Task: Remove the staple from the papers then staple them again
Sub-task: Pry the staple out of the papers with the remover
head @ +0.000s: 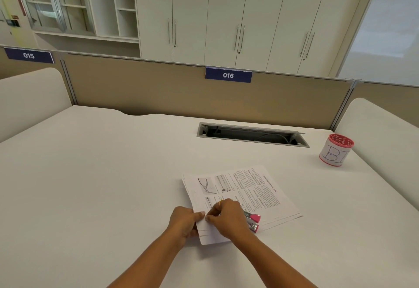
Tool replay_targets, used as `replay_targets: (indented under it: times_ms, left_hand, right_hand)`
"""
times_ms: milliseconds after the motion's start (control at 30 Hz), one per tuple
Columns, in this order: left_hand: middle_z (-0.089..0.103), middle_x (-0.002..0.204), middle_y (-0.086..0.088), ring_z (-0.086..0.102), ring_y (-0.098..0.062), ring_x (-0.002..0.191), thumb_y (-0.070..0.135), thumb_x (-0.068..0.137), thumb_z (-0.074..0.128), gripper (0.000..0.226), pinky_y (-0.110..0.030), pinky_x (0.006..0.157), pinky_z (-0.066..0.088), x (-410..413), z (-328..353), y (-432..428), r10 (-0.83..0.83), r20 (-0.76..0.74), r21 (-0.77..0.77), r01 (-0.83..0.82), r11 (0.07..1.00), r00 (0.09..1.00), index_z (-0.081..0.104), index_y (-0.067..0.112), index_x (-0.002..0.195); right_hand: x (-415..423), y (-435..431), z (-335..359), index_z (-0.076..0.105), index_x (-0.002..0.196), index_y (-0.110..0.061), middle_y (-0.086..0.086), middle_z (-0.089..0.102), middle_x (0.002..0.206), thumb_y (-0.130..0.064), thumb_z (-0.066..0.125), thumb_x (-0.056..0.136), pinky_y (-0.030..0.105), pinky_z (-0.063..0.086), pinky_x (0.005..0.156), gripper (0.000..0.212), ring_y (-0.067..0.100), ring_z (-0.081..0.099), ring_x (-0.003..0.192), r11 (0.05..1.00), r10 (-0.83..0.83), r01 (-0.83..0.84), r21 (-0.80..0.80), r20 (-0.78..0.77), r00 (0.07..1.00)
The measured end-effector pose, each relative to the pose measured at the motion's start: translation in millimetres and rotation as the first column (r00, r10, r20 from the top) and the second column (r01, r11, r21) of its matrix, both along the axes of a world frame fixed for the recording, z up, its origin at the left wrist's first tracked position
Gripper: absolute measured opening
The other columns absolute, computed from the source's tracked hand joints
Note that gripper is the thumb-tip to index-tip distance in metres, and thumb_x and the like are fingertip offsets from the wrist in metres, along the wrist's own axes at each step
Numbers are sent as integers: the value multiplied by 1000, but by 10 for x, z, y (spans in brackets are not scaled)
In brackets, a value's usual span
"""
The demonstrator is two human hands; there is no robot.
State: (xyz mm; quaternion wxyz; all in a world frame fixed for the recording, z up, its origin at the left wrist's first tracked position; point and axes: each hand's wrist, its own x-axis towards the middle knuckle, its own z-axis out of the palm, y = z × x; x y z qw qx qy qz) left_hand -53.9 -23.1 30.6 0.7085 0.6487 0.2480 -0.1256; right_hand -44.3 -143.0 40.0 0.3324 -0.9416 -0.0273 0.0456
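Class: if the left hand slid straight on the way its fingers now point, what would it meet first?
Most likely the right hand: the left hand points right across the corner of the white printed papers, fingertips nearly touching it. Depth is uncertain.

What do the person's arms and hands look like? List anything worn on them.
Both forearms are bare, with no sleeves, watch or bracelet in view. The right hand wears a thin yellow ring on one finger. The left hand shows no ring or glove. No markings are visible on either arm.
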Motion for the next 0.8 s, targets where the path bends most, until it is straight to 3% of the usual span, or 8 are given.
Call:
replay_targets:
  times_ms: [233, 500, 600, 700, 800]
  left_hand:
    - [68, 101, -26, 65, -34, 78, -2, 83, 62, 16, -35, 62, 56, 4, -21, 4, 7, 8, 27, -8, 1000, 1000, 65, -12, 95]
    - [68, 87, -19, 65, -27, 66, -2, 83, 62, 6, -32, 55, 55, -8, -13, 7, 5, 3, 18, -5, 1000, 1000, 64, -4, 78]
    - [67, 81, -17, 65, -28, 66, -2, 83, 62, 8, -32, 56, 56, -12, -13, 0, -3, -6, 15, 3, 1000, 1000, 64, -9, 86]
    - [67, 88, -20, 66, -34, 77, -1, 82, 63, 14, -36, 63, 56, -11, -7, -5, -2, -12, 16, 2, 1000, 1000, 63, -11, 93]
    - [67, 92, -22, 65, -34, 77, 0, 82, 64, 9, -36, 62, 56, -8, 10, -5, -5, -7, 37, 5, 999, 1000, 63, -8, 87]
  right_hand:
    - [-32, 48, 54, 71, 97, -13, 6, 73, 98, -26, 62, 83, 26, 52, 78, 21, 17, 67, 88, 995, 19, -15, -97, 43, 999]
    - [-53, 65, 127, 69, 100, -19, 3, 71, 101, -28, 55, 87, 26, 48, 77, 21, 19, 65, 92, 954, 87, -59, -294, 82, 993]
    - [-49, 67, 140, 67, 104, -19, 5, 69, 105, -25, 54, 90, 29, 48, 81, 21, 21, 64, 95, 911, 130, -92, -403, 68, 989]
    - [-41, 68, 144, 68, 104, -17, 7, 69, 104, -21, 54, 90, 29, 47, 78, 20, 23, 63, 95, 882, 160, -102, -460, 88, 983]
    - [-37, 70, 152, 69, 104, -18, 7, 69, 104, -22, 54, 90, 29, 47, 77, 21, 23, 62, 95, 879, 173, -97, -466, 122, 977]
